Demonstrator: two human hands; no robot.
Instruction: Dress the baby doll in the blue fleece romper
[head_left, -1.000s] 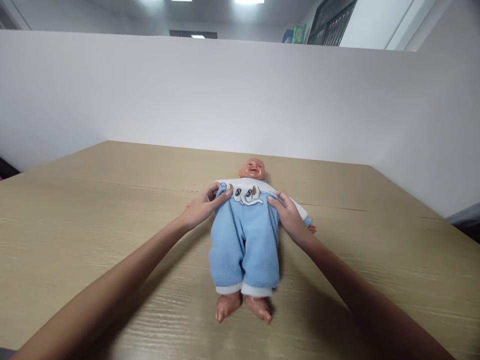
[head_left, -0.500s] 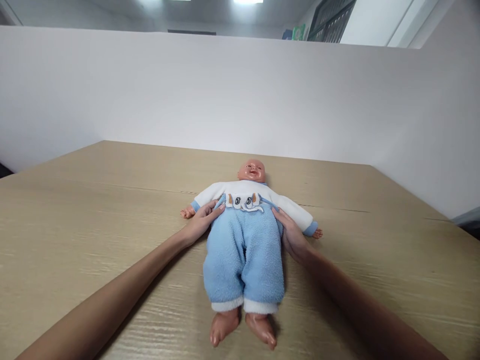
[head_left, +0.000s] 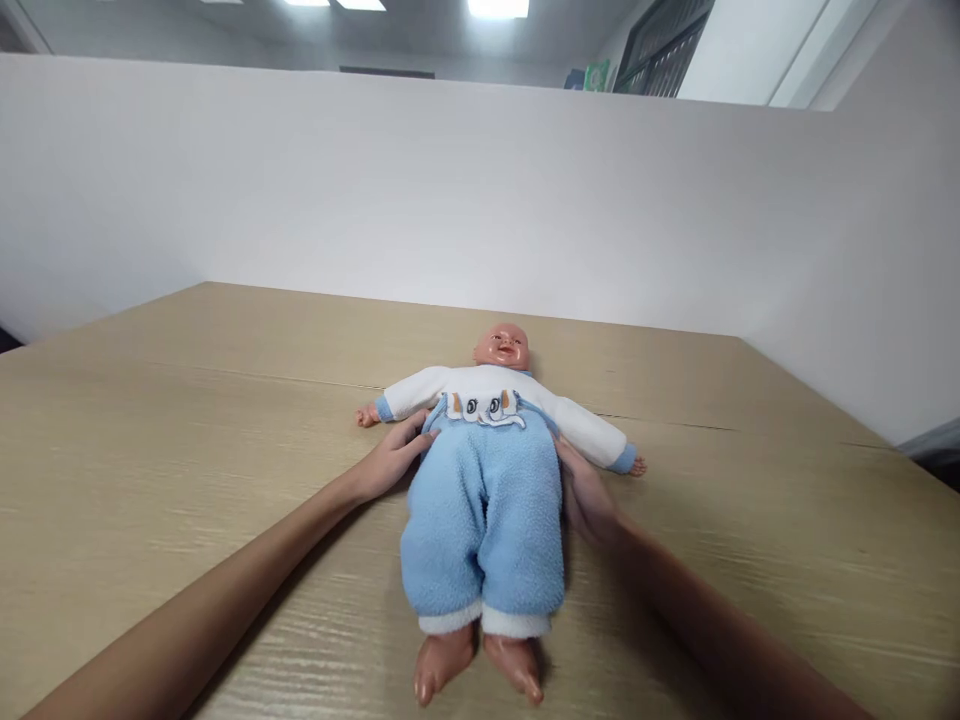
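Note:
A baby doll (head_left: 504, 347) lies on its back on the wooden table, head away from me and bare feet towards me. It wears a white top (head_left: 589, 430) with blue cuffs and fluffy light-blue trousers (head_left: 480, 500) with white hems. An elephant face patch (head_left: 484, 407) sits at the front of the waist. At the left side of the waist, my left hand (head_left: 394, 455) grips the trousers' edge between thumb and fingers. My right hand (head_left: 589, 490) holds the other side of the waist, its fingers partly hidden behind the cloth.
The wide wooden table (head_left: 187, 450) has a seam running across it behind the doll's arms. A white partition (head_left: 450, 200) rises along the table's far side, with ceiling lights (head_left: 499, 8) showing above it. A dark object is partly visible at the right edge.
Both hands have slid slightly down the sides of the trousers' waist, towards me. The doll's left-side arm in view has shifted a little outward.

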